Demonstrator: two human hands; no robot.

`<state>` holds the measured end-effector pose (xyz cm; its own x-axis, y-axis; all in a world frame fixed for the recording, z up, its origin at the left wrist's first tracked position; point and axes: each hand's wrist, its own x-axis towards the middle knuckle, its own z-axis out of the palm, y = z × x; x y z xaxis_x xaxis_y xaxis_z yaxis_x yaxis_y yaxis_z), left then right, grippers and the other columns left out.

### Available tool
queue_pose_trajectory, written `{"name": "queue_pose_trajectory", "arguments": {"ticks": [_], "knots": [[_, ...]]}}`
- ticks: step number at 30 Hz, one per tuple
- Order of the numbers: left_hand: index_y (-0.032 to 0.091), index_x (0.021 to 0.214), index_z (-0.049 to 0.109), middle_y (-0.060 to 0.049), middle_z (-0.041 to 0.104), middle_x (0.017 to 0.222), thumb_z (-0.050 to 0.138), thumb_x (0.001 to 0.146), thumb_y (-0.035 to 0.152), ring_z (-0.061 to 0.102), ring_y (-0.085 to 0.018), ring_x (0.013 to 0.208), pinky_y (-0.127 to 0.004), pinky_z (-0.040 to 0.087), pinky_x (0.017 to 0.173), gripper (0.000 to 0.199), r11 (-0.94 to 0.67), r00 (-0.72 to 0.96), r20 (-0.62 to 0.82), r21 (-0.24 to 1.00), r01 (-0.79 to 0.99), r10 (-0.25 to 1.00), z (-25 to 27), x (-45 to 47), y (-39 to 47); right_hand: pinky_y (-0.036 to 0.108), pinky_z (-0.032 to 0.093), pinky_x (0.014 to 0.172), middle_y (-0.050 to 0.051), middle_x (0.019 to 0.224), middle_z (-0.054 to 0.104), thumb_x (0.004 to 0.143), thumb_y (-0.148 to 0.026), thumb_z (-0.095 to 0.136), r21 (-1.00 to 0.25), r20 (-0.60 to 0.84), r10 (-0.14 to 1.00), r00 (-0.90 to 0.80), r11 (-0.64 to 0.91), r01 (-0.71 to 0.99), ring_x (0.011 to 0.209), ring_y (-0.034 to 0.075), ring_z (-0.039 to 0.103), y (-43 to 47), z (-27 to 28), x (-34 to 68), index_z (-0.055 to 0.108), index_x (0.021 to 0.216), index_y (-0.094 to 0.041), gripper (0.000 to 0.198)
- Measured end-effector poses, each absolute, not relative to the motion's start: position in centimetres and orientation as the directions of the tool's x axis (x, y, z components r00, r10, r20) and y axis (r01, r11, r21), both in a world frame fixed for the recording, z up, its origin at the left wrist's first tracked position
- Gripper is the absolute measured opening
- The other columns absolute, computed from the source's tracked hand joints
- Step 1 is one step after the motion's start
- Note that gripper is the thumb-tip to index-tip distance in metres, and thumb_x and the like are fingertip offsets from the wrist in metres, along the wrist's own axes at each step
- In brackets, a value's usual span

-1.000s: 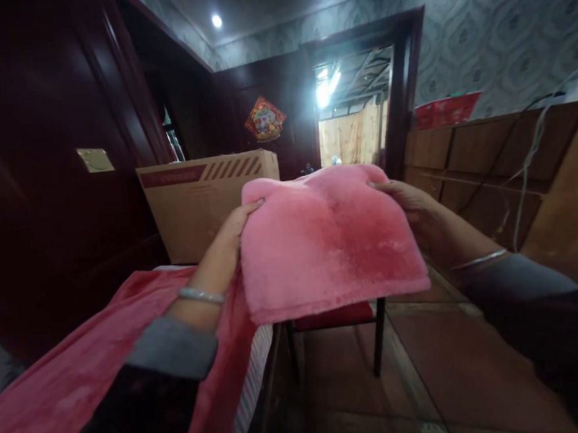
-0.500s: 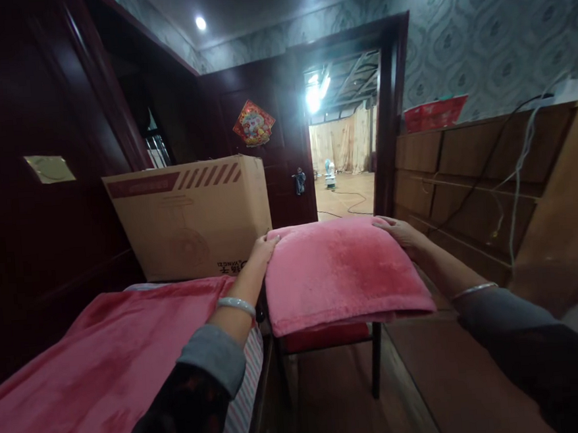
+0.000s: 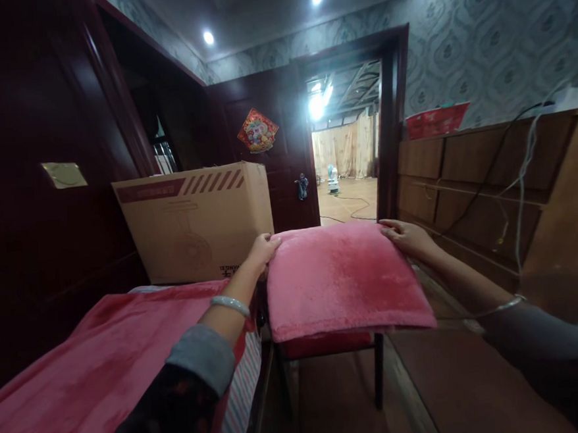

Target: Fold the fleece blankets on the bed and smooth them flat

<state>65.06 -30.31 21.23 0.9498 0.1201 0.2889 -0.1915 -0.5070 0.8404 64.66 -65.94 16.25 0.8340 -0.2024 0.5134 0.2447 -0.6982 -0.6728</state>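
Observation:
A folded pink plush blanket (image 3: 345,278) lies over a dark-legged chair with a red seat (image 3: 330,344). My left hand (image 3: 264,250) grips the blanket's far left corner, thumb on top and the other fingers mostly hidden. At the far right corner my right hand (image 3: 406,236) pinches the edge between thumb and fingers. The blanket's near edge hangs slightly over the seat front. To the left, a matching pink plush cover (image 3: 131,359) spreads over a bed-like surface with a striped cloth (image 3: 239,391) at its side.
A large cardboard box (image 3: 195,223) stands behind the bed. On the right is a wooden cabinet (image 3: 484,176) with hanging cables and a red basket (image 3: 437,120). Beyond the chair, a doorway leads to a room with a fan (image 3: 332,179).
The view has tilted up slightly, so the scene sits lower. Both hands keep hold of the blanket's far corners; my right forearm has swung a little outward.

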Motion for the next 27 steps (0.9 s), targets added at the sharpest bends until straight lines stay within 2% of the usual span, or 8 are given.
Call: {"name": "queue_pose_trajectory", "arguments": {"ticks": [2, 4, 7, 9, 10, 14, 18, 27], "knots": [[0.008, 0.131, 0.06, -0.021, 0.059, 0.139, 0.066, 0.083, 0.022, 0.053, -0.031, 0.132, -0.042, 0.039, 0.112, 0.05, -0.573, 0.922, 0.366, 0.785, -0.235, 0.123, 22.6, 64.5, -31.5, 0.052, 0.048, 0.101, 0.019, 0.134, 0.062, 0.092, -0.041, 0.051, -0.444, 0.63, -0.131, 0.766, -0.87, 0.216, 0.123, 0.037, 0.057, -64.9, 18.0, 64.3, 0.062, 0.135, -0.013, 0.052], [0.011, 0.137, 0.056, -0.018, 0.051, 0.149, 0.063, 0.087, 0.024, 0.042, -0.028, 0.142, -0.041, 0.028, 0.119, 0.051, -0.653, 0.883, 0.467, 0.682, -0.328, 0.045, 23.7, 63.8, -33.5, 0.054, 0.046, 0.103, 0.017, 0.145, 0.054, 0.098, -0.044, 0.041, -0.273, 0.7, -0.02, 0.714, -0.931, 0.242, 0.13, 0.037, 0.052, -62.9, 19.7, 63.9, 0.055, 0.143, -0.017, 0.054], [0.018, 0.142, 0.052, -0.013, 0.047, 0.154, 0.053, 0.096, 0.037, 0.035, -0.028, 0.146, -0.049, 0.017, 0.124, 0.051, -0.815, 0.766, 0.602, 0.314, -0.487, -0.226, 23.9, 63.0, -36.8, 0.054, 0.042, 0.107, 0.013, 0.149, 0.05, 0.103, -0.043, 0.031, -0.13, 0.716, 0.119, 0.688, -0.945, 0.299, 0.135, 0.033, 0.047, -59.2, 20.5, 63.9, 0.051, 0.147, -0.021, 0.053], [0.019, 0.141, 0.053, -0.013, 0.051, 0.151, 0.046, 0.098, 0.047, 0.037, -0.03, 0.145, -0.055, 0.018, 0.122, 0.052, -0.856, 0.744, 0.555, 0.104, -0.506, -0.372, 22.7, 62.6, -38.2, 0.051, 0.039, 0.11, 0.011, 0.148, 0.053, 0.104, -0.04, 0.031, -0.081, 0.651, 0.189, 0.735, -0.946, 0.314, 0.135, 0.03, 0.048, -57.3, 19.6, 64.2, 0.053, 0.145, -0.021, 0.05], [0.02, 0.138, 0.055, -0.012, 0.055, 0.146, 0.043, 0.099, 0.05, 0.042, -0.03, 0.141, -0.055, 0.023, 0.121, 0.051, -0.861, 0.759, 0.514, 0.075, -0.504, -0.4, 21.8, 62.6, -38.5, 0.05, 0.039, 0.111, 0.011, 0.145, 0.055, 0.104, -0.038, 0.031, -0.067, 0.606, 0.216, 0.766, -0.945, 0.32, 0.133, 0.029, 0.05, -56.7, 18.8, 64.4, 0.055, 0.143, -0.021, 0.049], [0.02, 0.129, 0.061, -0.01, 0.066, 0.132, 0.04, 0.1, 0.049, 0.058, -0.026, 0.124, -0.045, 0.039, 0.11, 0.046, -0.856, 0.763, 0.514, 0.103, -0.507, -0.391, 18.8, 62.7, -38.4, 0.046, 0.036, 0.113, 0.01, 0.141, 0.06, 0.105, -0.037, 0.03, -0.037, 0.547, 0.273, 0.791, -0.937, 0.349, 0.13, 0.027, 0.054, -56.2, 16.3, 64.9, 0.059, 0.139, -0.019, 0.048], [0.02, 0.13, 0.061, -0.009, 0.066, 0.132, 0.042, 0.1, 0.049, 0.059, -0.027, 0.122, -0.044, 0.04, 0.108, 0.045, -0.847, 0.729, 0.565, 0.098, -0.523, -0.385, 18.4, 62.7, -38.2, 0.045, 0.035, 0.113, 0.01, 0.14, 0.06, 0.105, -0.036, 0.028, -0.032, 0.565, 0.288, 0.773, -0.929, 0.369, 0.131, 0.027, 0.054, -56.6, 16.1, 65.0, 0.059, 0.139, -0.018, 0.05], [0.021, 0.13, 0.062, -0.012, 0.064, 0.135, 0.038, 0.098, 0.06, 0.054, -0.03, 0.128, -0.051, 0.036, 0.111, 0.056, -0.912, 0.801, 0.501, 0.055, -0.406, -0.327, 19.1, 62.4, -35.6, 0.05, 0.037, 0.112, 0.011, 0.14, 0.06, 0.104, -0.037, 0.029, -0.059, 0.578, 0.243, 0.779, -0.94, 0.336, 0.129, 0.029, 0.055, -56.1, 16.5, 64.1, 0.06, 0.139, -0.019, 0.05]]}}
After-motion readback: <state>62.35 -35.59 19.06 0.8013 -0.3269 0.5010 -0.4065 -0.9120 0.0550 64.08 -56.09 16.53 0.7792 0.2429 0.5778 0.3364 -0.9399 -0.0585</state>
